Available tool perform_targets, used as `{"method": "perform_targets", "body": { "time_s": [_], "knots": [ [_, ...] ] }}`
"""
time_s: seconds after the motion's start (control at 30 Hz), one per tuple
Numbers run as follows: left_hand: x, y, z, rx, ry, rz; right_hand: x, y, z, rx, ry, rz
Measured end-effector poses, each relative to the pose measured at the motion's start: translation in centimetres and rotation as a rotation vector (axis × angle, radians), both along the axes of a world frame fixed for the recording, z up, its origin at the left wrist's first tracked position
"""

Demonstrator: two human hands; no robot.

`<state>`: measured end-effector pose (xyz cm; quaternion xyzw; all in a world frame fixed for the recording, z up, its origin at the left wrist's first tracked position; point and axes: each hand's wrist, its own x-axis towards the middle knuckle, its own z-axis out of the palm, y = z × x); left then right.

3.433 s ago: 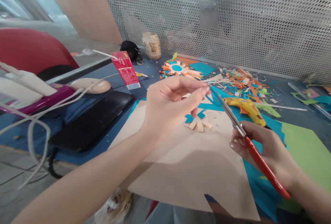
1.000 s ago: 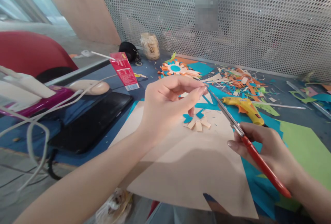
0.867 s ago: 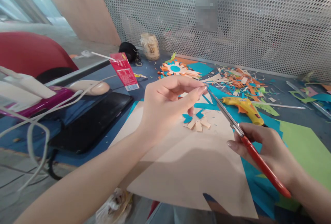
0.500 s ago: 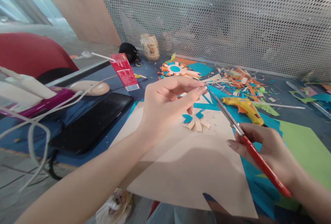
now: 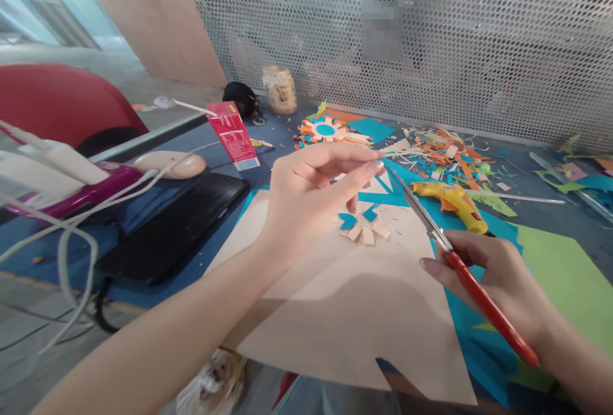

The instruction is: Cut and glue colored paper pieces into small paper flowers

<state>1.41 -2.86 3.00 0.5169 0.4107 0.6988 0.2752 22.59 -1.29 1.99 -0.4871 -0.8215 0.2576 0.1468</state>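
My left hand (image 5: 309, 195) is raised over a pale cream sheet of paper (image 5: 335, 319), thumb and fingertips pinched together. Whatever lies in the pinch is too small to make out. In my right hand (image 5: 507, 281) is a pair of scissors (image 5: 486, 300) with red handles, its blades pointing up and left, the tip close to my left fingertips. Below the left hand, small cream paper strips and blue petal-shaped pieces (image 5: 370, 212) lie in a ring on the sheet, partly hidden by the fingers.
A yellow glue gun (image 5: 450, 201) lies beside the scissors. Behind are a layered paper flower (image 5: 330, 129) and a heap of paper scraps (image 5: 445, 153). Green paper (image 5: 565, 274) is at right. A black phone (image 5: 177, 230), red drink carton (image 5: 233, 137) and white cables (image 5: 62, 230) are at left.
The view has shifted very slightly, so things at the left sit a little lower and further right. Both hands and the scissors hold nearly the same pose.
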Motion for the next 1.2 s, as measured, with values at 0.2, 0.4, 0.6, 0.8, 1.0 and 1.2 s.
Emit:
{"method": "perform_targets", "body": {
  "time_s": [0.2,0.4,0.6,0.8,1.0,1.2],
  "knots": [
    [-0.03,0.13,-0.06,0.001,-0.055,-0.057,0.02,0.01,-0.22,0.025,-0.006,-0.004],
    [-0.01,0.09,0.01,-0.011,-0.135,-0.152,0.0,-0.01,-0.43,0.028,0.006,-0.021],
    [0.26,-0.18,0.18,-0.126,-0.164,-0.297,-0.02,-0.07,-0.37,0.059,0.004,0.008],
    [0.6,-0.15,0.15,-0.269,-0.254,-0.463,-0.2,0.09,-0.43,0.135,-0.024,0.011],
    [0.37,-0.08,-0.19,-0.267,-0.25,-0.454,-0.52,0.04,-0.53,0.231,-0.053,-0.017],
    [0.4,-0.11,0.13,-0.273,-0.275,-0.436,-0.45,-0.07,-0.49,0.252,-0.056,-0.025]
  ]
}}
